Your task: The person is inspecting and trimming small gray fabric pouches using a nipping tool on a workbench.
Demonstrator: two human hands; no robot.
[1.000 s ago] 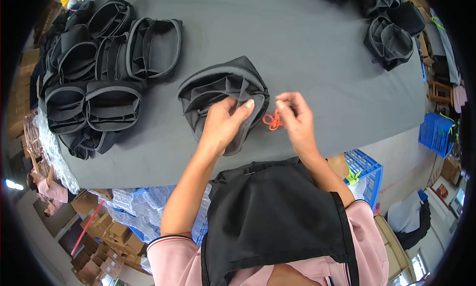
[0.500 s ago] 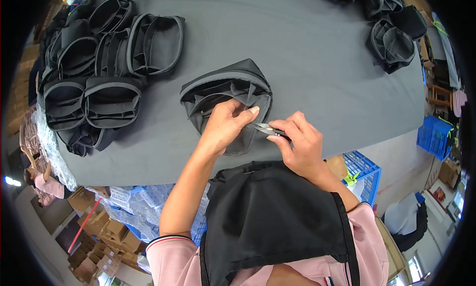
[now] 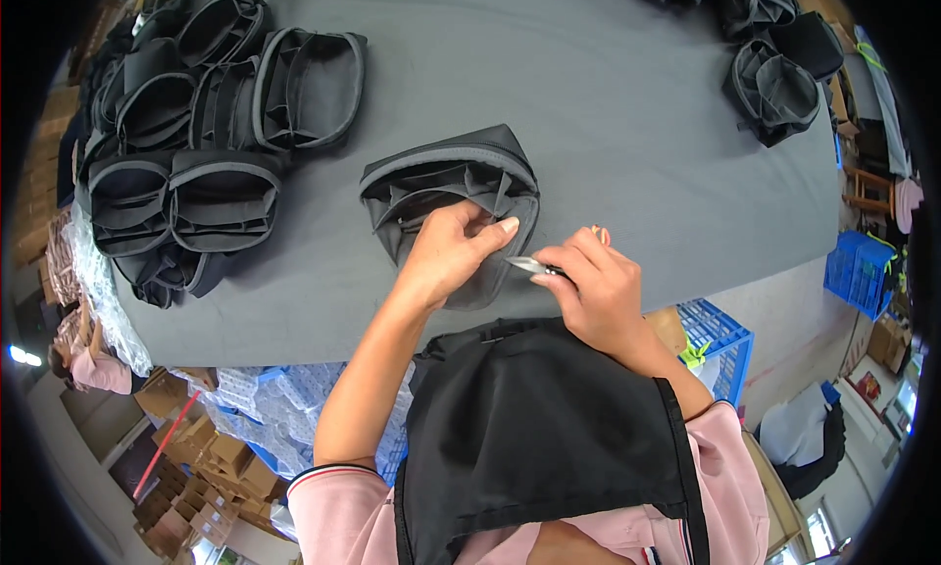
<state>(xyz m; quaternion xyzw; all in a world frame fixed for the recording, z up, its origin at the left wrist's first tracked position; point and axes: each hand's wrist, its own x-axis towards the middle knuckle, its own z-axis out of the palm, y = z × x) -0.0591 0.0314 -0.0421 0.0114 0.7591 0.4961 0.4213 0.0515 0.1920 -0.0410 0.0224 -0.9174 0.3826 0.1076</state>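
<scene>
An unzipped black fabric pouch [image 3: 449, 161] with grey-edged inner pockets lies on the table in front of me. My left hand [image 3: 453, 249] grips its near right side, the thumb outside and the fingers hidden within. Just right of that thumb, the pointed metal blades of small thread snips [image 3: 527, 265] face left, close to the pouch's edge. My right hand [image 3: 600, 283] is closed around the snips, whose handles are mostly covered by its fingers. Whether the blade tips touch the fabric or a thread is too small to tell.
Several similar open pouches [image 3: 223, 204] are crowded on the left of the grey-covered table [image 3: 627, 144]. More pouches [image 3: 774, 85] sit at the far right. Blue plastic crates [image 3: 720, 335] stand below the near edge. At far left another person [image 3: 96, 364] is visible.
The snips have drawn slightly away from my left thumb, and their blades look closer together. The pouch has shifted a little to the right and nearer to me.
</scene>
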